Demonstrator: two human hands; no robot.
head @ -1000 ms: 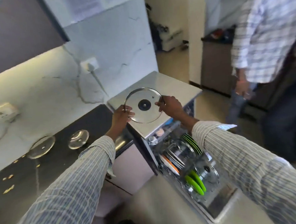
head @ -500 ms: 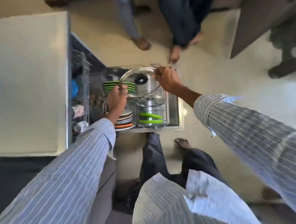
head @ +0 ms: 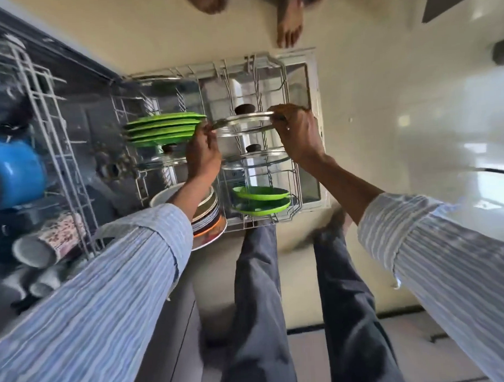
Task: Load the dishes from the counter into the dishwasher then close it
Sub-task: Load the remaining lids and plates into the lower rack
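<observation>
Glass pot lid (head: pixel 243 123) gripped at opposite rim edges by left hand (head: pixel 202 155) and right hand (head: pixel 298 135), fingers curled on rim, above lower dishwasher rack (head: pixel 285 72), between green plates (head: pixel 163 128) and second glass lid (head: pixel 256 158), no readable writing

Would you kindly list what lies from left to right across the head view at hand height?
Blue plastic cup → upright green plates → left hand → glass lid with black knob → right hand.

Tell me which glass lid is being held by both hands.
The far glass lid with black knob, gripped at its rim; the other lids sit racked nearer.
</observation>
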